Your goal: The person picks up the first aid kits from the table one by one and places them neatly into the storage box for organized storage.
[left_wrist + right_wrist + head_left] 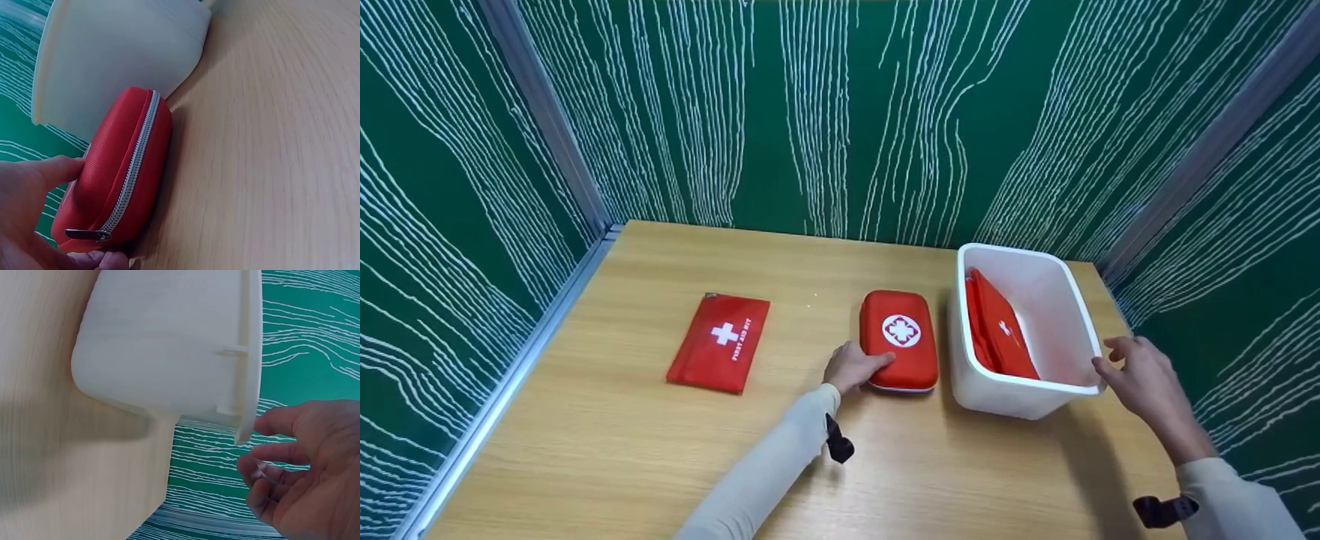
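My left hand (855, 366) grips the near left corner of a red zippered first aid case (901, 330), thumb on the lid and fingers low at its side. In the left wrist view, the silver zipper (132, 169) runs along the case, its dark pull (84, 234) close to my fingers. The case lies on the table just left of a white plastic bin (1027, 401). Beside the bin's right rim is my right hand (1147, 382), fingers loosely bent and holding nothing, fingertips right at the rim corner. Red pouches (997, 330) lean against the bin's left inner wall.
A flat red first aid pouch (716, 349) lies on the left part of the wooden table (607, 450). Green walls (765, 112) with white lines enclose the table's back and sides, with grey metal posts (547, 112) at the corners.
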`<state>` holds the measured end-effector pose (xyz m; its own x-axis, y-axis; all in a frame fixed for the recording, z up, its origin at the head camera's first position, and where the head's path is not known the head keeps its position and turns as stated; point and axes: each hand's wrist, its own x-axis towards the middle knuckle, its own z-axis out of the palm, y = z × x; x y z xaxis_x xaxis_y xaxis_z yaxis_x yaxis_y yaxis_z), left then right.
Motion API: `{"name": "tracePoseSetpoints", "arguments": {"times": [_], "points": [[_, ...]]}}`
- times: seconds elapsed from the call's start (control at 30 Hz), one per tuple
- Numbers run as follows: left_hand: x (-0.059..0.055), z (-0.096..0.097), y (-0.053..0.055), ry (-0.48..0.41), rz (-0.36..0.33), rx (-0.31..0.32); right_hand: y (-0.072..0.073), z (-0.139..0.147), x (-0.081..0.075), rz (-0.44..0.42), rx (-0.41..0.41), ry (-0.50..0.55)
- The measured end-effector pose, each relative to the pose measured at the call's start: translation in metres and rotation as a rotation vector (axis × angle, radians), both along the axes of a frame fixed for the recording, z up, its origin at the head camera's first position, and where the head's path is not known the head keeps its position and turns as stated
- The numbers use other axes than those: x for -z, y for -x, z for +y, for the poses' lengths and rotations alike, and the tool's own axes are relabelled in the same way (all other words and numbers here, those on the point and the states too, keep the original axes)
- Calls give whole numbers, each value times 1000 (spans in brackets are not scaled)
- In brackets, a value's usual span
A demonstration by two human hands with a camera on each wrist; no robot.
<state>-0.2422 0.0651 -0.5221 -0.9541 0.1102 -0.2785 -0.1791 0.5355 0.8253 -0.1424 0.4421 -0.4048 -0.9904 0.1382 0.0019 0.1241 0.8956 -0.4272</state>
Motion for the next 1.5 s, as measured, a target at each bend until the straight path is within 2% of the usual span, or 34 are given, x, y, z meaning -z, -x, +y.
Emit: {"name": "tracePoseSetpoints", "arguments": {"times": [0.23, 0.47, 0.7, 0.77, 0.93, 1.07, 1.2, 1.4, 1.5], "points": [[1, 2, 4, -40, -71, -17, 1, -1, 6, -29, -11, 18], [-2, 3, 4, -30, -21, -4, 5, -3, 7, -51, 20, 5], [-3, 3, 6, -82, -58, -20, 4, -3, 8, -46, 2, 29], [-3, 3, 8, -93, -90, -20, 4, -3, 8, -46, 0, 30], [-2, -1, 10, -195, -164, -15, 3, -3, 7, -46, 3, 37], [-1, -5, 9, -316, -187, 9, 3, -1, 7, -42, 1, 43], [2, -9, 10, -400, -221, 22, 2, -2, 8, -38, -2, 43], [2, -13, 11, -438, -227, 35, 3, -2, 10, -32, -4, 21], [4, -14, 11, -453, -218, 21, 3, -2, 10, -27, -6, 19]]}}
